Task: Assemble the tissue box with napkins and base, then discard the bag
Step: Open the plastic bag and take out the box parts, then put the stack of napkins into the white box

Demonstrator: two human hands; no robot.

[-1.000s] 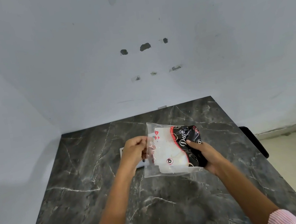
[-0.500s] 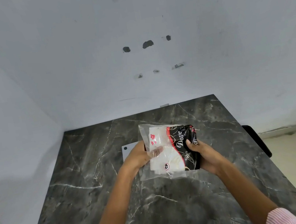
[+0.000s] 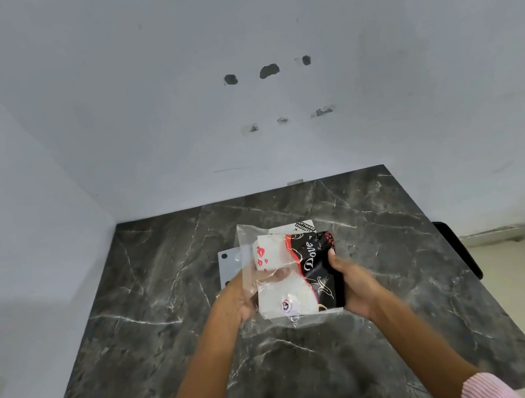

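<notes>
Clear bag [image 3: 246,259] veils left hand [image 3: 235,300]; right hand [image 3: 352,282] blurred.

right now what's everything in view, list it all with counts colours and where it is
clear plastic bag: 1, transparent, held above the table's middle
napkin pack: 1, white and black with red print, inside the bag
grey flat panel: 1, light grey with a dark dot at its corner, on the table under the bag
printed white item: 1, white with black lettering, behind the bag, mostly hidden
table: 1, dark grey marble look, set in the wall corner
dark object: 1, black, by the table's right edge, unclear what it is
wall holes: 3, dark, on the white back wall
left hand: 1, fingers reaching into the bag
right hand: 1, gripping the pack through the bag
sleeves: 2, pink and white striped, bottom edge
</notes>
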